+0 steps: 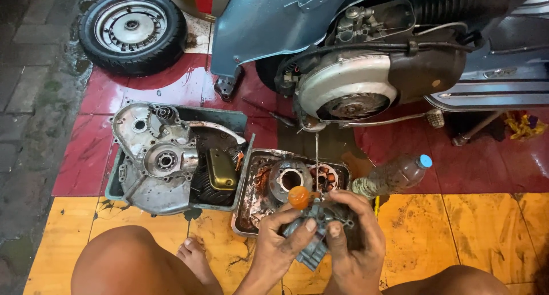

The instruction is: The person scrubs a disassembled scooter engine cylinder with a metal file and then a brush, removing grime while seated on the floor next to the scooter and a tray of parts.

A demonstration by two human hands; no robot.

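Note:
My left hand (280, 246) and my right hand (354, 243) are both closed around a small grey metal engine part, like a carburettor (314, 229), held low in the middle of the view. An orange screwdriver handle (298, 197) sticks up above the part, between my left fingers and thumb. A thin metal rod or shaft (317, 163) rises from the part toward the scooter engine (349, 92). Both hands are greasy. My bare knees and one foot (194, 259) frame the bottom of the view.
A metal tray (251, 215) with a cylinder and coil parts lies just beyond my hands. Left of it, a tray holds an engine case half (154, 160). A plastic bottle (394, 176) lies to the right. A blue scooter stands behind; a loose wheel (132, 29) lies at top left.

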